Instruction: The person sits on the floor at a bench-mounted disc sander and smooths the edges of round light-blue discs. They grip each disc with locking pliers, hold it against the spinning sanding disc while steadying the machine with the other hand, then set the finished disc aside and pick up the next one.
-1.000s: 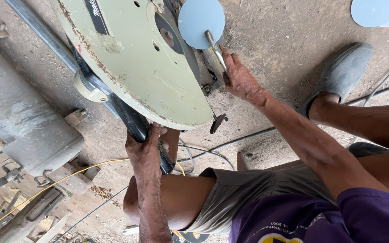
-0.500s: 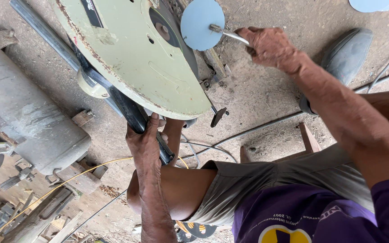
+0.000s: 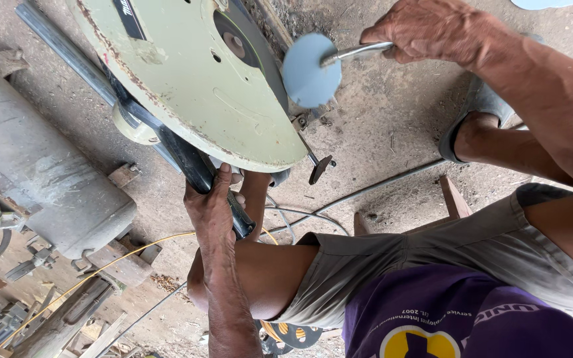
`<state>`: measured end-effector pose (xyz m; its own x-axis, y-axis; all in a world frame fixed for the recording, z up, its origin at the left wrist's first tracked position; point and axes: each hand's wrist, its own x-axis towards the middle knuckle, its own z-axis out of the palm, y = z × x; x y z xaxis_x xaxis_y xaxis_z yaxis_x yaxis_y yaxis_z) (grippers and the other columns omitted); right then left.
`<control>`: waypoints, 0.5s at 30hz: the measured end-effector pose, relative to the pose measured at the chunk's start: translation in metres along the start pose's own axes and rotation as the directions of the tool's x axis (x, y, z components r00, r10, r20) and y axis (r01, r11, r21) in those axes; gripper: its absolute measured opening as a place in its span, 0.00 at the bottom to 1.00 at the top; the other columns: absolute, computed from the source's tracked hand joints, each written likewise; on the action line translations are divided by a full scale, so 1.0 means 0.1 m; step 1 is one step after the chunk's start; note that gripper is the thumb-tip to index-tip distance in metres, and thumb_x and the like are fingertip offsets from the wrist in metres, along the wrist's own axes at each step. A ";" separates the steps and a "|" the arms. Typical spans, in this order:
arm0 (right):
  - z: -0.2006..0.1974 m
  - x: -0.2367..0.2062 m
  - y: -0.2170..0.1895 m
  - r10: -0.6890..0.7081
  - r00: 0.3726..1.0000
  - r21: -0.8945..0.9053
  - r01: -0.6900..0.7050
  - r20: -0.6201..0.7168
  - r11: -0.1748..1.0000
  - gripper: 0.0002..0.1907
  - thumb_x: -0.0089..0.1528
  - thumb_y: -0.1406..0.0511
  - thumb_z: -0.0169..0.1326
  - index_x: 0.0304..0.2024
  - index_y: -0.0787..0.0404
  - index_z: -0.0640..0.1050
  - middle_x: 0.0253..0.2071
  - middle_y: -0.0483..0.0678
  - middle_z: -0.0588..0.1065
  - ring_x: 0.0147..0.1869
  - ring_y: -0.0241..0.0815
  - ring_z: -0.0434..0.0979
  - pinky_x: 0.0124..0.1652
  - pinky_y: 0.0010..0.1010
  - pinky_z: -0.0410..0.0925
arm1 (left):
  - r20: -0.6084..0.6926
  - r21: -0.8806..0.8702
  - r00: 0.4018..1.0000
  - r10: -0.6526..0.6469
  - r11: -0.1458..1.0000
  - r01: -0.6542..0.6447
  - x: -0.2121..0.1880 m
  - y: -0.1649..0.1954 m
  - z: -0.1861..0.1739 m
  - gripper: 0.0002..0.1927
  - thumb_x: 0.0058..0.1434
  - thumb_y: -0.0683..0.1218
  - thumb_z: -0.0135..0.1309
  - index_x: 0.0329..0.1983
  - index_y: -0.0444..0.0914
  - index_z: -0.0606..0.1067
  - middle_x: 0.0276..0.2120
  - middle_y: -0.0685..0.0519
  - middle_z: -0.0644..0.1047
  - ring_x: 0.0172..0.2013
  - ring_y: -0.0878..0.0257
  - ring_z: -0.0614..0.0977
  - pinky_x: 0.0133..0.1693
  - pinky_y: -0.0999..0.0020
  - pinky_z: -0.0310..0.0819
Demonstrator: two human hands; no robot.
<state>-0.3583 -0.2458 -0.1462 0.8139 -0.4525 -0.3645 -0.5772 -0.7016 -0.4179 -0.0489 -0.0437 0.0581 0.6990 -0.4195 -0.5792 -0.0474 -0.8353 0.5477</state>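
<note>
My left hand (image 3: 212, 207) is wrapped around the black handle (image 3: 193, 166) of a chop saw. The saw's pale green, rust-edged blade guard (image 3: 187, 86) fills the upper middle of the view. My right hand (image 3: 432, 30) grips a thin metal rod (image 3: 356, 53) that ends in a round light blue disc (image 3: 308, 71). The disc is held beside the guard's right edge, close to the dark blade hub (image 3: 233, 41). My bare knees and grey shorts are below, above a purple shirt.
A grey metal cylinder (image 3: 41, 179) lies at left with wood scraps and metal parts (image 3: 67, 305) below it. A yellow cord (image 3: 121, 255) and grey cables (image 3: 366, 192) run over the concrete floor. My foot wears a grey sandal (image 3: 472, 113) at right.
My right hand lifted the rod with the blue disc away from the saw's clamp area and now holds it higher, to the right of the guard. My left hand stays on the handle.
</note>
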 end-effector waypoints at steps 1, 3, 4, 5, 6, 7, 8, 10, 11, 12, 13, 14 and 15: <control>-0.02 -0.02 0.06 -0.015 1.000 0.062 0.015 -0.005 0.998 0.21 0.62 0.64 0.63 0.58 0.49 0.79 0.27 0.45 0.81 0.26 0.36 0.79 0.34 0.28 0.73 | 0.004 -0.003 1.000 0.008 1.000 -0.008 0.00 0.00 0.00 0.19 0.61 0.52 0.62 0.50 0.37 0.75 0.26 0.53 0.80 0.14 0.71 0.74 0.15 0.78 0.68; 0.00 -0.05 0.18 0.051 0.998 0.293 -0.043 -0.019 0.955 0.20 0.63 0.65 0.62 0.58 0.52 0.79 0.33 0.46 0.81 0.26 0.37 0.79 0.30 0.30 0.74 | 0.009 -0.012 1.000 0.017 1.000 -0.017 0.00 0.00 0.01 0.19 0.61 0.52 0.62 0.49 0.37 0.75 0.26 0.53 0.80 0.15 0.71 0.74 0.15 0.78 0.69; 0.04 -0.03 0.21 0.082 0.996 0.404 -0.068 -0.018 0.912 0.19 0.63 0.66 0.61 0.57 0.53 0.79 0.36 0.46 0.81 0.26 0.37 0.79 0.28 0.31 0.74 | 0.011 -0.023 1.000 0.016 1.000 -0.015 0.00 -0.01 0.01 0.19 0.61 0.52 0.62 0.50 0.37 0.75 0.26 0.53 0.80 0.15 0.71 0.74 0.15 0.78 0.68; 0.11 -0.01 0.23 0.101 0.994 0.459 -0.067 -0.049 0.886 0.23 0.61 0.65 0.63 0.59 0.56 0.76 0.38 0.50 0.80 0.27 0.38 0.79 0.29 0.30 0.74 | 0.012 -0.031 1.000 0.018 0.999 -0.017 0.01 -0.01 0.01 0.20 0.60 0.51 0.62 0.50 0.36 0.75 0.26 0.53 0.80 0.15 0.71 0.74 0.15 0.78 0.68; 0.18 0.02 0.21 0.121 0.989 0.513 -0.064 -0.079 0.856 0.28 0.59 0.64 0.65 0.61 0.58 0.73 0.39 0.53 0.80 0.28 0.38 0.79 0.30 0.29 0.74 | 0.014 -0.039 1.000 0.020 0.999 -0.020 0.02 -0.01 0.01 0.20 0.60 0.51 0.63 0.50 0.36 0.75 0.26 0.53 0.80 0.14 0.71 0.73 0.15 0.78 0.67; 0.26 0.04 0.19 0.143 0.984 0.566 -0.059 -0.105 0.822 0.33 0.57 0.64 0.67 0.62 0.61 0.70 0.40 0.56 0.79 0.28 0.39 0.78 0.31 0.28 0.74 | 0.014 -0.036 1.000 0.017 0.999 -0.017 0.03 -0.01 0.00 0.20 0.60 0.51 0.63 0.50 0.37 0.75 0.26 0.53 0.80 0.14 0.71 0.74 0.15 0.78 0.68; 0.36 0.10 0.11 0.127 0.981 0.718 0.015 -0.144 0.696 0.29 0.57 0.65 0.65 0.58 0.60 0.69 0.40 0.53 0.76 0.31 0.37 0.76 0.30 0.27 0.73 | 0.014 -0.033 1.000 0.013 0.999 -0.012 0.03 -0.02 0.00 0.20 0.60 0.51 0.63 0.51 0.37 0.74 0.26 0.53 0.81 0.14 0.71 0.74 0.15 0.78 0.68; 0.57 0.40 -0.24 -0.029 0.872 0.863 0.488 -0.489 0.135 0.16 0.64 0.67 0.62 0.45 0.52 0.67 0.40 0.47 0.67 0.33 0.32 0.67 0.28 0.22 0.65 | 0.009 -0.037 1.000 0.016 0.999 -0.015 0.04 -0.02 0.00 0.21 0.59 0.51 0.63 0.51 0.37 0.74 0.26 0.52 0.81 0.14 0.71 0.74 0.15 0.78 0.68; 0.63 0.53 -0.38 -0.028 0.653 0.623 0.709 -0.757 -0.331 0.15 0.71 0.67 0.60 0.37 0.45 0.67 0.41 0.42 0.62 0.34 0.29 0.62 0.27 0.18 0.59 | 0.008 -0.038 1.000 0.020 0.999 -0.019 0.05 -0.02 0.00 0.21 0.59 0.51 0.63 0.51 0.36 0.74 0.27 0.52 0.81 0.14 0.71 0.74 0.15 0.78 0.68; 0.69 0.56 -0.49 0.001 0.583 0.529 0.737 -0.812 -0.421 0.13 0.65 0.59 0.59 0.35 0.46 0.66 0.39 0.42 0.57 0.34 0.30 0.58 0.29 0.22 0.57 | 0.007 -0.036 1.000 0.021 0.999 -0.020 0.04 -0.02 0.00 0.21 0.59 0.51 0.63 0.50 0.36 0.74 0.27 0.52 0.81 0.15 0.71 0.74 0.15 0.77 0.68; 0.74 0.63 -0.68 0.040 0.510 0.423 0.751 -0.859 -0.506 0.17 0.60 0.51 0.57 0.32 0.47 0.64 0.37 0.43 0.52 0.34 0.32 0.55 0.32 0.27 0.54 | 0.006 -0.035 1.000 0.019 0.999 -0.019 0.03 -0.01 0.00 0.21 0.59 0.51 0.63 0.51 0.37 0.74 0.27 0.52 0.81 0.14 0.71 0.74 0.15 0.78 0.69; 0.77 0.69 -0.81 0.081 0.529 0.415 0.743 -0.845 -0.524 0.17 0.59 0.50 0.58 0.34 0.47 0.65 0.37 0.43 0.53 0.37 0.32 0.57 0.34 0.26 0.56 | 0.006 -0.031 1.000 0.021 0.999 -0.021 0.03 -0.01 0.01 0.21 0.59 0.52 0.63 0.51 0.37 0.74 0.27 0.52 0.82 0.14 0.71 0.74 0.15 0.78 0.69; 0.79 0.74 -0.92 0.122 0.547 0.406 0.735 -0.828 -0.543 0.18 0.58 0.49 0.59 0.36 0.48 0.67 0.38 0.43 0.54 0.39 0.32 0.59 0.35 0.25 0.57 | 0.006 -0.026 1.000 0.022 0.999 -0.022 0.03 0.00 0.01 0.21 0.59 0.52 0.63 0.51 0.37 0.74 0.27 0.52 0.82 0.14 0.71 0.74 0.15 0.78 0.69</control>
<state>-0.2500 -0.1708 -0.2004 0.4303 -0.7890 0.4386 0.8846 0.2717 -0.3791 -0.0471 -0.0452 0.0554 0.6932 -0.4398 -0.5709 -0.0438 -0.8164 0.5758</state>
